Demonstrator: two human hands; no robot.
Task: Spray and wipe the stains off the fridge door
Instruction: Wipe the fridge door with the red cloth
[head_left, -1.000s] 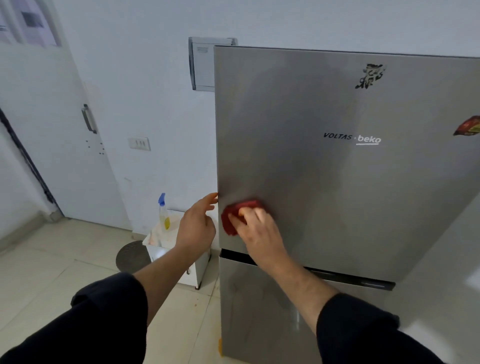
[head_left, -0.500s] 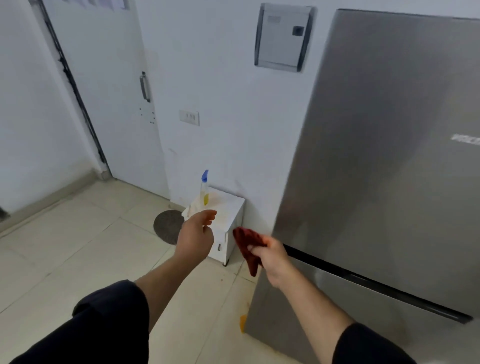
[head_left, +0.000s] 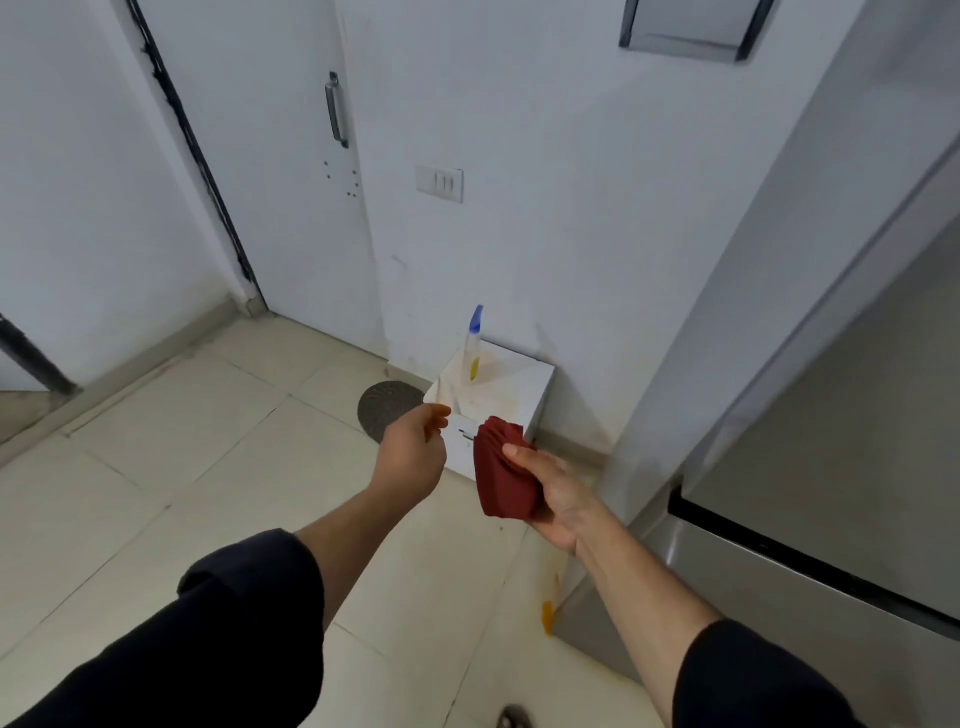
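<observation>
1. The right hand (head_left: 553, 496) grips a bunched red cloth (head_left: 501, 480), just left of the fridge door (head_left: 831, 374) and not touching it.
2. The left hand (head_left: 413, 457) is relaxed and loose-fingered, holding nothing.
3. The spray bottle (head_left: 474, 345) stands farther off, upright on a white box (head_left: 527, 387).

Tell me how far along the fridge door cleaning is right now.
Done: the visible strip of fridge door shows no stains, though most of it is out of view. In hand: the right hand grips the bunched red cloth, off the door; the open left hand reaches toward the spray bottle on the white box, not touching it. Left: likely grab the bottle, spray, wipe.
</observation>
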